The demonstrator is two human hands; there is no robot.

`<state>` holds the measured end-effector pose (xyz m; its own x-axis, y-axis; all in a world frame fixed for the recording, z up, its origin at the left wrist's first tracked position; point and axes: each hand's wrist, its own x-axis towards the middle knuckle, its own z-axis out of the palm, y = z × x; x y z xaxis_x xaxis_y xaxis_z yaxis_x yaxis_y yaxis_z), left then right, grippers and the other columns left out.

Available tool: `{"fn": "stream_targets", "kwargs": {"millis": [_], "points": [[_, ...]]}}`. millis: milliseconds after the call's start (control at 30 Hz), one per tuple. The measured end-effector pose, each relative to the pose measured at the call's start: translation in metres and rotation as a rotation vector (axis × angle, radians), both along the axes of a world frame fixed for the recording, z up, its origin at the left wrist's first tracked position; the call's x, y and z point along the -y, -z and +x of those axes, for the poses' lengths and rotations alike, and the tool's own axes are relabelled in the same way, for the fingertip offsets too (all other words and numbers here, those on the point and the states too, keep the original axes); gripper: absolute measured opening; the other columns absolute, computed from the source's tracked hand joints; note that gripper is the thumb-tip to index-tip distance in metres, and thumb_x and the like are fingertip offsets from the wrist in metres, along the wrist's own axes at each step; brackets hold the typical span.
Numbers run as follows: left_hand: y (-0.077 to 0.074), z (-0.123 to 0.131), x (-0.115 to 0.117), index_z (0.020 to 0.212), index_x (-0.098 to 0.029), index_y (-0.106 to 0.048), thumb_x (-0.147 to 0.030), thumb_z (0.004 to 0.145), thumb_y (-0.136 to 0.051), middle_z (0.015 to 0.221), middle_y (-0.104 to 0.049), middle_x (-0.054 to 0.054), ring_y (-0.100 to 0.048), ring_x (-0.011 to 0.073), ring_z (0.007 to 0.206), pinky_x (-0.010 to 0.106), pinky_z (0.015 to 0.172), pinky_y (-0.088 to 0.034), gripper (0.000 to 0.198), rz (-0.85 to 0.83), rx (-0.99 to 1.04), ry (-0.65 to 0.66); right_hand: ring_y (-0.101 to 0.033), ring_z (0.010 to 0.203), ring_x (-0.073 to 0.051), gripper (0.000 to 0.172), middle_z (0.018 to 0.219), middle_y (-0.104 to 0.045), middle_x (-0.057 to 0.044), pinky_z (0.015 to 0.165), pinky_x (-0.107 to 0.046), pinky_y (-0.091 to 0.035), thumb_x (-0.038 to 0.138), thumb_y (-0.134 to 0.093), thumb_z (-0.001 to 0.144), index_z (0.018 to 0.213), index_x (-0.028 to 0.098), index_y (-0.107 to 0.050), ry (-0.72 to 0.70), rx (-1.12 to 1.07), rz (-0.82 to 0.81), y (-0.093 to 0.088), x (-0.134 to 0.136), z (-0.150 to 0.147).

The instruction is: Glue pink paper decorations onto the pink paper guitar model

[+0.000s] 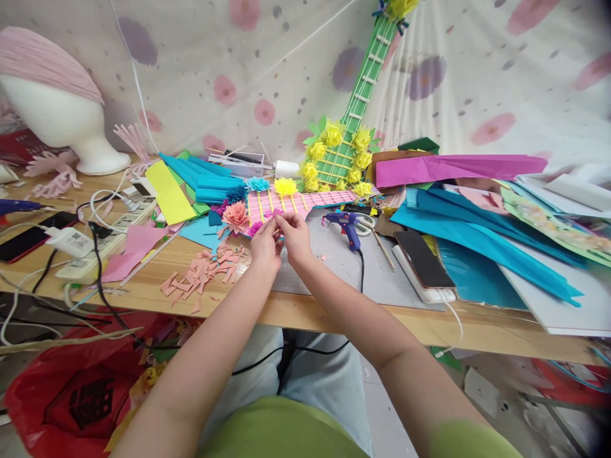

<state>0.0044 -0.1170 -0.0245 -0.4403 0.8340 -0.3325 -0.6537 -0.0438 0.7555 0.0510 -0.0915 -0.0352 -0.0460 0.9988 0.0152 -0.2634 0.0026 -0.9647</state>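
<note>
My left hand (265, 243) and my right hand (293, 235) meet over the wooden table (305, 312), fingers pinched together on a small magenta paper piece (275, 214). Just beyond them lies a pink paper guitar (291, 203) dressed with a yellow flower (285, 186), a salmon flower (235, 215) and a blue flower (258, 184). A green paper guitar with yellow flowers (351, 137) leans against the curtain behind it. Salmon paper scraps (200, 275) lie left of my left hand.
A blue glue gun (347, 226) and scissors (367, 224) lie right of my hands, then a phone (422, 259). Paper sheets in blue, magenta and yellow-green cover both sides. A power strip (114, 229), cables and a foam head (67, 117) stand at left. A red bag (71, 394) hangs below.
</note>
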Motion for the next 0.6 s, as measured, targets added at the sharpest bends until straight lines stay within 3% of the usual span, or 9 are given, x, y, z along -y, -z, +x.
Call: {"fn": "stream_targets", "kwargs": {"millis": [133, 200, 267, 300, 433, 500, 600], "points": [[0.003, -0.022, -0.004, 0.087, -0.017, -0.068, -0.025, 0.063, -0.067, 0.064, -0.054, -0.003, -0.043, 0.0057, 0.051, 0.018, 0.047, -0.034, 0.024, 0.084, -0.359, -0.083, -0.058, 0.064, -0.008, 0.023, 0.069, -0.057, 0.004, 0.067, -0.023, -0.050, 0.034, -0.066, 0.072, 0.073, 0.021, -0.047, -0.002, 0.000, -0.008, -0.006, -0.009, 0.010], [0.004, -0.043, -0.009, 0.085, -0.018, -0.067, -0.027, 0.065, -0.064, 0.073, -0.058, -0.001, -0.049, 0.0083, 0.059, 0.021, 0.056, -0.041, 0.022, 0.159, -0.616, -0.192, -0.060, 0.061, -0.008, 0.021, 0.065, -0.058, 0.004, 0.066, -0.024, -0.051, 0.028, -0.067, 0.072, 0.071, 0.020, -0.047, -0.071, 0.029, -0.057, -0.012, -0.016, 0.021], [0.002, -0.064, -0.015, 0.088, -0.019, -0.066, -0.027, 0.066, -0.061, 0.083, -0.061, 0.001, -0.055, 0.0121, 0.072, 0.025, 0.069, -0.046, 0.024, 0.199, -0.915, -0.211, -0.060, 0.058, -0.009, 0.018, 0.061, -0.059, 0.004, 0.063, -0.024, -0.050, 0.019, -0.066, 0.072, 0.069, 0.019, -0.048, -0.163, 0.124, -0.103, -0.018, -0.023, 0.033], [0.001, -0.073, -0.017, 0.088, -0.020, -0.066, -0.025, 0.063, -0.063, 0.088, -0.062, 0.003, -0.057, 0.0148, 0.079, 0.028, 0.076, -0.047, 0.026, 0.205, -1.096, -0.155, -0.060, 0.056, -0.009, 0.017, 0.059, -0.059, 0.004, 0.061, -0.023, -0.050, 0.015, -0.065, 0.072, 0.068, 0.019, -0.049, -0.200, 0.191, -0.117, -0.021, -0.027, 0.039], [-0.004, -0.082, -0.025, 0.089, -0.022, -0.068, -0.026, 0.058, -0.067, 0.103, -0.065, 0.007, -0.056, 0.0267, 0.106, 0.038, 0.098, -0.039, 0.031, 0.301, -1.639, 0.321, -0.054, 0.050, -0.008, 0.017, 0.054, -0.057, 0.003, 0.053, -0.022, -0.045, 0.003, -0.061, 0.068, 0.063, 0.018, -0.053, -0.252, 0.476, -0.075, -0.025, -0.042, 0.052], [-0.004, -0.078, -0.028, 0.086, -0.022, -0.068, -0.026, 0.061, -0.064, 0.101, -0.066, 0.007, -0.057, 0.0278, 0.103, 0.039, 0.096, -0.040, 0.026, 0.291, -1.777, 0.496, -0.051, 0.049, -0.008, 0.017, 0.053, -0.056, 0.003, 0.050, -0.021, -0.042, 0.002, -0.061, 0.066, 0.061, 0.017, -0.056, -0.243, 0.588, -0.011, -0.025, -0.050, 0.055], [0.000, -0.077, -0.034, 0.079, -0.022, -0.068, -0.025, 0.066, -0.058, 0.088, -0.067, 0.007, -0.061, 0.0255, 0.089, 0.036, 0.085, -0.045, 0.016, 0.226, -1.880, 0.609, -0.049, 0.049, -0.009, 0.016, 0.053, -0.056, 0.003, 0.048, -0.022, -0.039, 0.002, -0.060, 0.064, 0.060, 0.018, -0.059, -0.274, 0.677, 0.048, -0.023, -0.057, 0.056]]}}
